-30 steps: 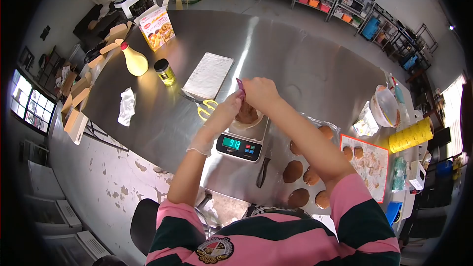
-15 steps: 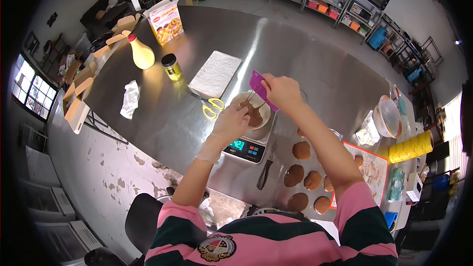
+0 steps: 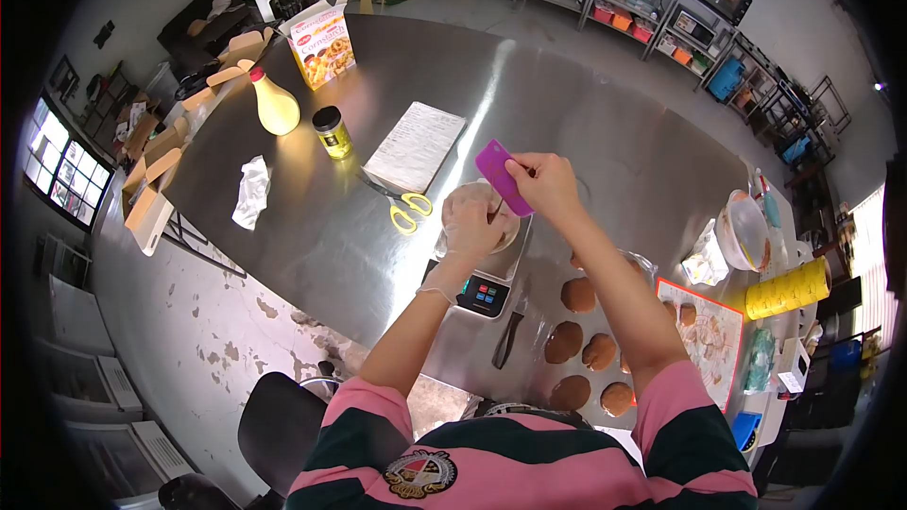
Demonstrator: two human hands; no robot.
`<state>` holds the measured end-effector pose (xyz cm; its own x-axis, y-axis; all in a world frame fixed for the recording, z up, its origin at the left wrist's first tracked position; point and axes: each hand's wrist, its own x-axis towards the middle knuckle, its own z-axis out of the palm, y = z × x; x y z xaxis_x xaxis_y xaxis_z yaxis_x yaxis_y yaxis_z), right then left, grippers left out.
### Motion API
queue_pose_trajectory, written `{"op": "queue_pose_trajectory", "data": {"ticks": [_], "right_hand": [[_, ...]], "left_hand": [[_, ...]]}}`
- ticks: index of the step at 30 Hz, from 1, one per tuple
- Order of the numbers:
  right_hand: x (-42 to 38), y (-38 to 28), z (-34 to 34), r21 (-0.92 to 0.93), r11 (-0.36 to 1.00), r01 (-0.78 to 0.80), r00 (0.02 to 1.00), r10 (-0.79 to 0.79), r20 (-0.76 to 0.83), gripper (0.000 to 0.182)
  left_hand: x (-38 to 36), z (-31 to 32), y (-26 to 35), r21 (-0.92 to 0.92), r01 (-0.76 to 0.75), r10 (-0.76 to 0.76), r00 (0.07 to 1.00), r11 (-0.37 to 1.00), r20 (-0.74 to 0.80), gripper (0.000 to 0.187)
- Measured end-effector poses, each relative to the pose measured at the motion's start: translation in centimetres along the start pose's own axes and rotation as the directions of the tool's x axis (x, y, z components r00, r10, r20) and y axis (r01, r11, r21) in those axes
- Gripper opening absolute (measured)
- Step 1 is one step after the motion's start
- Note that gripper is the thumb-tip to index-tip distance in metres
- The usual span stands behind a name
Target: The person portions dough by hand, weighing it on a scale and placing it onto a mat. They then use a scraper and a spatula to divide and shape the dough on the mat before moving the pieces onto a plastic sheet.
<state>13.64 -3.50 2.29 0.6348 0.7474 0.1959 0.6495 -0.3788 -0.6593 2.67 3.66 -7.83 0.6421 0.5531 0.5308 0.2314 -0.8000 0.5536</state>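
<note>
My right hand (image 3: 546, 184) is closed on a purple scraper (image 3: 497, 171), tilted above the far right side of a pale bowl (image 3: 511, 232). The bowl stands on a digital scale (image 3: 484, 296). My left hand (image 3: 470, 220), in a clear glove, lies over the bowl with its fingers curled down into it. It covers most of the bowl, so the brown mixture is nearly all hidden, and what the fingers grip cannot be made out. Several flat brown dough rounds (image 3: 564, 342) lie right of the scale. A black-handled knife (image 3: 507, 340) is beside it.
Yellow-handled scissors (image 3: 411, 212) and a written sheet (image 3: 416, 146) lie beyond the bowl. Farther left stand a jar (image 3: 332, 132), a yellow bottle (image 3: 276, 106) and a cornstarch box (image 3: 323, 45). At right are a red-edged mat (image 3: 723, 349), a plastic tub (image 3: 742, 231) and a yellow roll (image 3: 787, 287).
My left hand has moved right and farther over the bowl, covering the brown mixture. The scraper in my right hand has turned, showing more of its flat face. The strands below it no longer show.
</note>
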Motion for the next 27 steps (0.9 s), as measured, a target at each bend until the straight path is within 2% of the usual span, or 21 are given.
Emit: {"op": "queue_pose_trajectory", "data": {"ticks": [1, 5, 7, 8, 9, 11, 12, 13, 15, 16, 18, 22, 24, 25, 27], "right_hand": [[-0.1, 0.0, 0.0, -0.012, 0.999, 0.04, 0.999, -0.04, -0.022, 0.019], [-0.5, -0.1, -0.4, -0.095, 0.98, 0.174, 0.978, -0.183, -0.102, 0.017], [-0.7, 0.3, -0.6, -0.093, 0.98, 0.176, 0.976, -0.186, -0.113, 0.016], [-0.9, 0.5, -0.6, -0.09, 0.98, 0.18, 0.974, -0.19, -0.12, 0.015], [-1.1, 0.7, -0.6, -0.09, 0.98, 0.175, 0.975, -0.185, -0.122, 0.015], [-1.4, 0.9, -0.3, -0.032, 0.976, 0.215, 0.971, -0.217, -0.104, 0.016], [-1.5, 1.0, 0.2, -0.032, 0.976, 0.214, 0.971, -0.217, -0.103, 0.016], [-1.5, 1.3, 0.9, -0.012, 0.968, 0.249, 0.964, -0.249, -0.094, 0.016], [-1.7, 1.0, 1.6, 0.008, 0.96, 0.281, 0.956, -0.28, -0.09, 0.017], [-1.9, 0.7, 1.9, -0.028, 0.959, 0.283, 0.957, -0.284, -0.065, 0.017], [-2.1, 0.2, 2.1, -0.078, 0.963, 0.257, 0.966, -0.259, -0.005, 0.019], [-1.9, 0.9, 2.1, -0.112, 0.956, 0.272, 0.956, -0.282, -0.085, 0.019], [-1.7, 1.0, 1.3, -0.022, 0.964, 0.266, 0.952, -0.266, -0.151, 0.017], [-1.7, 1.0, 1.1, -0.021, 0.965, 0.261, 0.954, -0.261, -0.149, 0.017], [-1.7, 1.1, 0.9, -0.026, 0.97, 0.242, 0.963, -0.244, -0.114, 0.016]], "left_hand": [[-0.1, 0.0, 0.2, 0.114, -0.059, 0.066, 0.996, 0.992, -0.063, 0.019], [-0.1, -0.3, 0.0, 0.079, -0.066, 0.075, 0.991, 0.995, -0.113, 0.009], [-0.1, -1.0, -1.3, -0.193, 0.036, -0.042, 0.999, 0.981, -0.026, 0.011], [-0.5, -1.4, -1.5, -0.181, 0.089, -0.106, 0.991, 0.979, -0.084, 0.014], [-0.6, -1.8, -1.6, -0.183, 0.088, -0.104, 0.991, 0.979, -0.079, 0.014], [-0.5, -2.6, -1.6, 0.01, 0.115, -0.113, 0.987, 0.993, -0.114, 0.017], [-0.6, -2.7, -2.0, 0.009, 0.102, -0.102, 0.995, 0.995, 0.019, 0.03], [-0.8, -2.8, -1.3, 0.009, 0.102, -0.102, 0.995, 0.995, 0.019, 0.03], [-1.2, -3.1, 1.0, 0.314, 0.015, -0.08, 0.977, 0.949, 0.196, 0.044], [-1.9, -2.5, 0.9, 0.313, 0.01, -0.076, 0.977, 0.95, 0.199, 0.044], [-3.2, -1.0, 0.2, 0.446, -0.042, -0.068, 0.971, 0.894, 0.228, 0.056], [-1.9, -2.6, 0.8, 0.413, -0.021, -0.077, 0.972, 0.91, 0.22, 0.047], [-1.3, -4.0, 0.1, 0.292, -0.02, -0.003, 0.997, 0.956, 0.077, 0.034], [-1.1, -4.6, 0.2, 0.291, -0.02, -0.004, 0.997, 0.957, 0.082, 0.034], [-0.7, -5.5, 0.5, 0.198, 0.115, -0.134, 0.987, 0.973, 0.085, 0.025]]}}
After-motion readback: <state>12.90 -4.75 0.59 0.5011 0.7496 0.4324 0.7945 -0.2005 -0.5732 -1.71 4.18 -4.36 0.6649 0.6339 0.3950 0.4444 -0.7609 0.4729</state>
